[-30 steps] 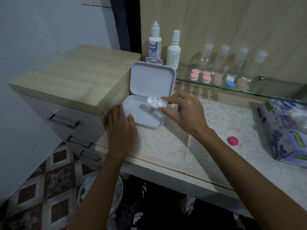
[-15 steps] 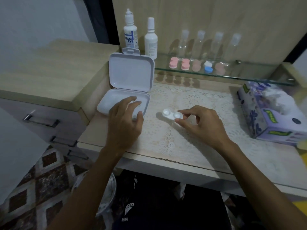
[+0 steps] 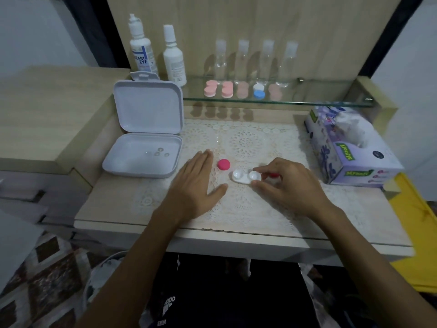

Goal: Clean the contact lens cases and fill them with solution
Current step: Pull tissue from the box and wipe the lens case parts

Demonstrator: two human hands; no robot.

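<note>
A white two-cup lens case (image 3: 246,176) without caps lies on the lace mat at the table's middle. My right hand (image 3: 290,185) pinches its right end between thumb and fingers; something red shows under that hand. A pink cap (image 3: 223,164) lies just left of the case. My left hand (image 3: 198,185) rests flat on the mat, fingers straight, beside the cap. The open white box (image 3: 144,155) sits to the left. Two solution bottles (image 3: 142,50) (image 3: 173,58) stand behind it.
A glass shelf (image 3: 295,100) at the back holds several pink lens cases (image 3: 211,88), a blue-and-white one (image 3: 258,91) and several clear bottles (image 3: 243,60). A tissue box (image 3: 350,150) stands at the right. A wooden drawer unit (image 3: 54,110) rises on the left.
My right hand carried the white lens case out of the box and set it on the mat. My left hand left the box and now lies flat on the mat.
</note>
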